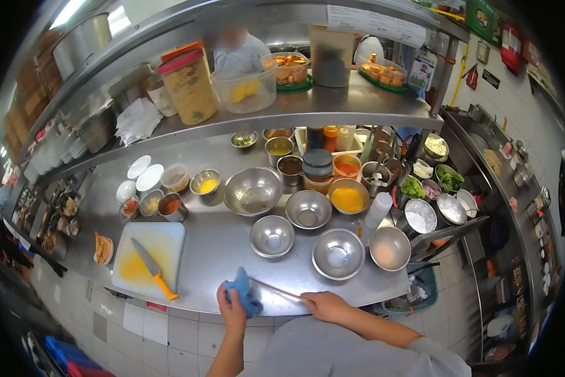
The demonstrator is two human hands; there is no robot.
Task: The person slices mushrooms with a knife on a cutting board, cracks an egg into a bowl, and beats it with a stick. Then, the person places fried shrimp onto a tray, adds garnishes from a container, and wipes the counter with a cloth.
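At the front edge of the steel counter, my left hand (232,307) is closed around a crumpled blue cloth (246,295). My right hand (326,306) grips one end of a long thin stick-like tool (278,290). Its far end points left and reaches close to the cloth; whether they touch I cannot tell. To the left, a knife (146,257) with a yellow handle lies on a white cutting board (168,244) stained yellow. Beyond my hands stand steel bowls, among them a small one (271,237) and a shiny one (338,254).
A bowl of orange liquid (349,196), a large mixing bowl (253,191) and a squeeze bottle (378,210) stand farther back. An overhead shelf (263,119) carries tubs and containers. A bin (420,289) sits below the counter's right end. Another person (241,53) is behind the shelf.
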